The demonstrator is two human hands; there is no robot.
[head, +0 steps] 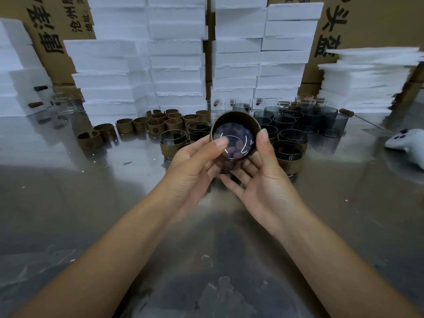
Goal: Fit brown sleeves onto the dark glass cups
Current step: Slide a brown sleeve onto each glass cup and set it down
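1. Held in both hands above the counter (91,203) is one dark glass cup (236,145), ringed by its brown sleeve (234,117).
2. The left hand (195,161) thumbs the glass face, fingers curled beneath; the right hand (263,177) thumbs the sleeve's side, fingers cupped under.
3. The glass looks slick and breakable and the sleeve stiff, so the sleeve is the safer grip.

Shiny steel table (68,203), stacked white foam blocks (176,53), printed cardboard boxes (376,19) behind
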